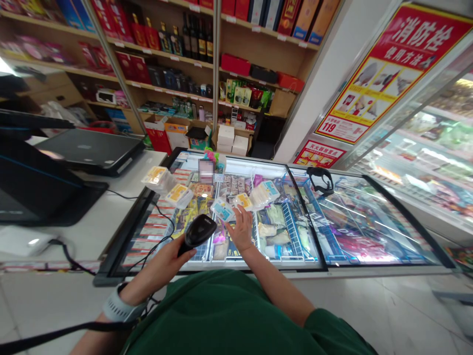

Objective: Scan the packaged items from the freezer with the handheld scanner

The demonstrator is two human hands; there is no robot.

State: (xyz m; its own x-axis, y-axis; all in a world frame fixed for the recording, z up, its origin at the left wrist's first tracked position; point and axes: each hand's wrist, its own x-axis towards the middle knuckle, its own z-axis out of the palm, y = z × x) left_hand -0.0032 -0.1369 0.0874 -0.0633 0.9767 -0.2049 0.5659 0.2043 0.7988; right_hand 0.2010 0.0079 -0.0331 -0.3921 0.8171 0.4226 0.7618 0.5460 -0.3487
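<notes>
Your left hand (pixel 170 257) is gripping a black scanner (pixel 200 230), its fingers clamping the handle above the freezer (pixel 307 217). A blue-labelled pack (pixel 222 209) and a yellow-labelled pack (pixel 243 200) are lying on the glass top beside your right hand (pixel 242 229); I cannot tell whether its fingers are pinching either.

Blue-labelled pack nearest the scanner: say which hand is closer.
Right. The right hand is at the right edge of the blue-labelled pack; the left hand, holding the scanner, is farther off, toward the picture's lower left.
</notes>
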